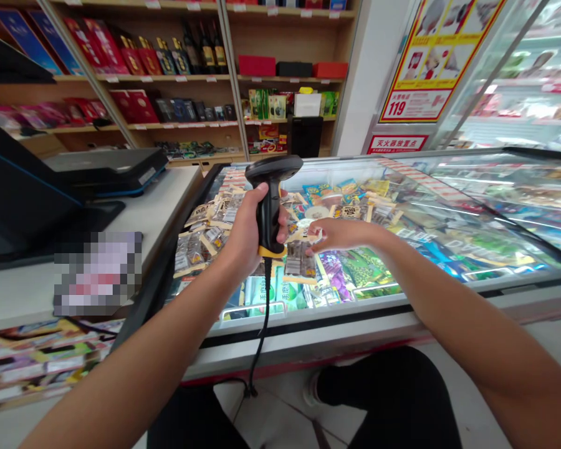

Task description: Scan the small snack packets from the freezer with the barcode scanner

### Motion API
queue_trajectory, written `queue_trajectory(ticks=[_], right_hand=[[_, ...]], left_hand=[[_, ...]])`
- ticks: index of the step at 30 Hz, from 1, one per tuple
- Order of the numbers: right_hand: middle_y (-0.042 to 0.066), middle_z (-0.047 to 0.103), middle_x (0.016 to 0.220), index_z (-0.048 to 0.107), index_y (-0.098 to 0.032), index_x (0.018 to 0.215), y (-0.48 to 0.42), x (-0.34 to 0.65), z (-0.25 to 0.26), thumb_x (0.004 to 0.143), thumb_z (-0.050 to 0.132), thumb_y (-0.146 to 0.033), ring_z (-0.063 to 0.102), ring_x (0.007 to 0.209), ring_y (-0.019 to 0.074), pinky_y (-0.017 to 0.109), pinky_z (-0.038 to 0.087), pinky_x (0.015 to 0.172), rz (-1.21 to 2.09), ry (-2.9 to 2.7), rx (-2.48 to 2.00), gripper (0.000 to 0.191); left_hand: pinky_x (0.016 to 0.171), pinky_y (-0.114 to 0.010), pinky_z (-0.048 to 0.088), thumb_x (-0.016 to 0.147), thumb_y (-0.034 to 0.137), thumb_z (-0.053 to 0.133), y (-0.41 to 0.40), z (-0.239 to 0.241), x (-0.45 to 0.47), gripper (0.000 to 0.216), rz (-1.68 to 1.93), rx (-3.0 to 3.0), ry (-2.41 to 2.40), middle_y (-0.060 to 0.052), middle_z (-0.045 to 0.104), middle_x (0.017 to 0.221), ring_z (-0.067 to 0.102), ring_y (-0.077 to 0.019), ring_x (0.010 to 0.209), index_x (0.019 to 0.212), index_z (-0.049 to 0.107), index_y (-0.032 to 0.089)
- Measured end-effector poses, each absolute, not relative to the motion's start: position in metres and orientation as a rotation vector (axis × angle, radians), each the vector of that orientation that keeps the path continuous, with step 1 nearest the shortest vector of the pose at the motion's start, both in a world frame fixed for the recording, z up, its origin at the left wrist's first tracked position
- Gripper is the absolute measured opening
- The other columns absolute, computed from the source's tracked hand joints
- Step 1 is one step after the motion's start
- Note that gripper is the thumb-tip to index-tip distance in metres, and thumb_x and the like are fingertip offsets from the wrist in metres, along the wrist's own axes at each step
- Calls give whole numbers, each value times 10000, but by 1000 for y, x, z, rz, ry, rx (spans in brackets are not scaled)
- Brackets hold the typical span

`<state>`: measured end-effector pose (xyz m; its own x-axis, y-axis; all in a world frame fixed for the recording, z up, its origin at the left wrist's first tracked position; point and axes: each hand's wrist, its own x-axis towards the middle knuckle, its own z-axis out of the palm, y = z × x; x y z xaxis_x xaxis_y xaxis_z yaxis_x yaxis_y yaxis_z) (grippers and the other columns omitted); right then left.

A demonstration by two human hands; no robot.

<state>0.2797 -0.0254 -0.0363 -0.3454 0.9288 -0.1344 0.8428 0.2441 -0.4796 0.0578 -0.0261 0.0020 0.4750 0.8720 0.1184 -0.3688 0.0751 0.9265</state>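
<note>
In the middle of the view my left hand [247, 231] is wrapped round the grip of a black barcode scanner [268, 215] with a yellow trim at its foot. The thumb lies along the grip, and a black cable [264, 324] hangs down from it. My right hand [341, 234] reaches in from the right, fingers curled and pinching at the upper edge of a small brown snack packet [300, 263]. Around both hands, similar packets and colourful bags lie in a glass-topped chest [318, 324].
To the left stands a counter [168, 199] with a black scale-like device [107, 165] and a pixelated flat object [98, 274]. Behind the chest, shelves [168, 128] hold bottles and gift boxes. A red and yellow poster [442, 62] hangs on the pillar. My knees are close to the chest's front.
</note>
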Motion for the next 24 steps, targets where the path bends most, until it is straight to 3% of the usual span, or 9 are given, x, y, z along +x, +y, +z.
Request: queue_trajectory(ticks=[6,12,20,24], right_hand=[[38,684,858,567,-240,1058,-33,313,-5,858,746,-292,693,714,218,321,539,579,827,-1827,-1778,273],[-2,624,782,486,-244,925,-34,327,0,857,768,-238,658,652,183,277,476,530,713,-1767,-1861,290],[5,625,776,516,-243,961,-30,331,-5,886,715,-263,632,656,192,289,437,541,637,-1847,-1877,214],[76,691,933,558,-215,1188,-24,341,-15,863,703,-281,675,831,274,361,516,688,436,-1762,-1999,362]], left_hand=[[357,-217,326,916,460,490,-23,2,56,272,780,1231,711,27,533,555,458,-103,349,854,519,198],[363,-211,319,890,469,534,-24,-1,56,290,662,1223,717,37,499,553,446,-97,341,876,540,179],[358,-197,300,898,461,540,-26,-1,56,286,680,1245,696,36,492,539,437,-92,337,868,552,177],[348,-210,298,861,491,579,-26,-1,56,307,686,1225,680,30,500,547,434,-98,335,816,524,192]])
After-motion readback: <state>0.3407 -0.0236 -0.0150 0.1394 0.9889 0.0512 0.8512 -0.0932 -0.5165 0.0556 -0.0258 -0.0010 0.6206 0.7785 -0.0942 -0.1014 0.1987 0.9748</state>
